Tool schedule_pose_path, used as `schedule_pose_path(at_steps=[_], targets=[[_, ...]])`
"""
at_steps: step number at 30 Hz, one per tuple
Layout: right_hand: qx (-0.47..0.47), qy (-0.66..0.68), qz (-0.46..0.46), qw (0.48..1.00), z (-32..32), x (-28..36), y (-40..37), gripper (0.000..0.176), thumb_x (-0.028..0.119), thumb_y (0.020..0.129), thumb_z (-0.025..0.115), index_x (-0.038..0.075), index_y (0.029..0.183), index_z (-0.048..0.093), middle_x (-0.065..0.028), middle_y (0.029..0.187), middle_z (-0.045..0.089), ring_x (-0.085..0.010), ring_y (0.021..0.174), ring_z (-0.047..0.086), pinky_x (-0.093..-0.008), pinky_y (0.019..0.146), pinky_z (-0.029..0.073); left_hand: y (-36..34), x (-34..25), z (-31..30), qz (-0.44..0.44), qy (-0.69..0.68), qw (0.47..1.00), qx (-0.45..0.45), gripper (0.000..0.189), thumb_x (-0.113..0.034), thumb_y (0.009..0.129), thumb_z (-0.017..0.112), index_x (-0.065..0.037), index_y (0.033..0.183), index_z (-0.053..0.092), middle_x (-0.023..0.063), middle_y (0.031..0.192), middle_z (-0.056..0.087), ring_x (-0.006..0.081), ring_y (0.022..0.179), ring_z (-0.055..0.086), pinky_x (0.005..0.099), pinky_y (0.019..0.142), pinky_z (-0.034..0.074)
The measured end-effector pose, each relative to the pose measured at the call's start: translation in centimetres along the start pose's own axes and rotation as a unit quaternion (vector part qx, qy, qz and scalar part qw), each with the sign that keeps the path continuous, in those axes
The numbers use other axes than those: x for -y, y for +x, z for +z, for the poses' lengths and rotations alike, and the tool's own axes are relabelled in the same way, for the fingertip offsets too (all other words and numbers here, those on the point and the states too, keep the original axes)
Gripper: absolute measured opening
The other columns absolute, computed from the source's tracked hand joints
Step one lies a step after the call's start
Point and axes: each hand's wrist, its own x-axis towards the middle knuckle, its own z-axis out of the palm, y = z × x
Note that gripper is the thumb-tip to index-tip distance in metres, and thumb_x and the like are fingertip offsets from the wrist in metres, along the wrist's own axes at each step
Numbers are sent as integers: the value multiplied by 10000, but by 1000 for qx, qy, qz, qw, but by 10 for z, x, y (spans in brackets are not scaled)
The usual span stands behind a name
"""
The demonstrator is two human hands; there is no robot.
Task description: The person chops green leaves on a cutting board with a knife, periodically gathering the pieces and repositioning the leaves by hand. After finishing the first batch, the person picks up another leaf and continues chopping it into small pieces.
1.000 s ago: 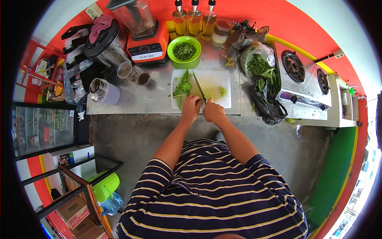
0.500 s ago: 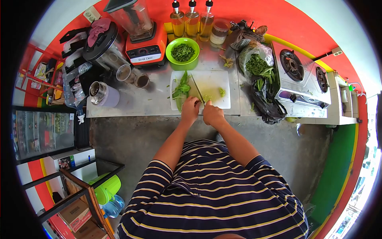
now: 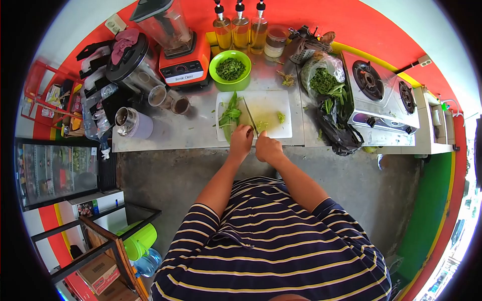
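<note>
**Green leaves part cut on the white board**

Your left hand lies on the near end of the bundle of long green leaves, fingers curled down and pinning the stems to the white rectangular plastic cutting board. Your right hand is clenched on the handle of the long slim steel knife. The handle itself is hidden under your fist. The blade runs away from you across the board, just beside the leaves.

As for progress, the work looks roughly midway. The round lime-green plastic bowl behind the board already holds a dark, fine-cut mound. A small pale-green heap of chopped bits lies on the right part of the board, which is stained a wet yellow-green. The bundle under your left hand is uncut at its far, broad-leaved end. More leafy stalks fill the clear crinkled plastic bag to your right, on top of a black plastic bag.

The board rests on a dull brushed-steel surface strewn with leaf scraps. An orange-based blender stands behind on the left.
</note>
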Motion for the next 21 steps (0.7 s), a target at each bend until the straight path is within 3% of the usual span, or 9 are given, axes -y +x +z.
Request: schedule_pose_path(at_steps=[4, 11, 13, 16, 17, 19, 21], targets=[[-23, 29, 9, 999, 14, -1, 2, 449, 94, 858, 628, -55, 1216, 400, -289, 1121, 680, -409, 1075, 681, -465, 924, 538, 1, -6, 0, 20, 29, 999, -26, 141, -115, 883, 629, 16, 914, 672, 174, 828, 595, 360, 754, 619, 438, 682, 483], [-69, 58, -22, 996, 10, -22, 21, 342, 131, 883, 583, -11, 1172, 469, -292, 1084, 687, -445, 1042, 676, -508, 918, 528, 0, 2, -15, 46, 19, 999, 4, 134, -66, 891, 625, 15, 971, 696, 202, 894, 648, 398, 826, 638, 442, 748, 508], [-105, 99, -15, 989, 13, -31, 14, 320, 186, 894, 589, 23, 1154, 500, -298, 1056, 685, -460, 1010, 670, -540, 898, 515, -6, 2, -38, -56, -56, 997, 18, 147, -30, 913, 623, 30, 1008, 718, 168, 886, 686, 243, 754, 675, 351, 691, 526], [-69, 86, -106, 988, 8, -48, 4, 387, 254, 893, 639, 60, 1203, 511, -277, 1046, 691, -472, 1013, 661, -545, 881, 517, -11, 21, -72, -61, -14, 998, -25, 157, -31, 928, 628, 19, 1042, 723, 141, 928, 706, 179, 742, 672, 297, 686, 533], [-67, 83, -114, 988, 8, -51, 2, 387, 254, 893, 639, 60, 1203, 511, -277, 1046, 691, -472, 1013, 661, -545, 881, 517, -13, 24, -81, -65, -11, 997, -32, 157, -31, 928, 628, 19, 1042, 723, 141, 928, 706, 179, 742, 672, 297, 686, 533], [-65, 80, -122, 987, 10, -56, -3, 404, 293, 878, 670, 99, 1203, 528, -249, 1025, 699, -459, 998, 659, -546, 858, 511, -14, 22, -98, -74, 1, 996, -49, 168, -31, 908, 633, 8, 1042, 725, 167, 947, 707, 259, 755, 696, 352, 697, 554], [-67, 84, -146, 983, 10, -62, -7, 392, 304, 870, 683, 102, 1180, 554, -226, 1031, 704, -439, 999, 662, -537, 855, 512, -12, 20, -107, -83, 1, 995, -57, 168, -23, 905, 637, 7, 1046, 724, 158, 954, 708, 242, 750, 693, 344, 696, 553]])
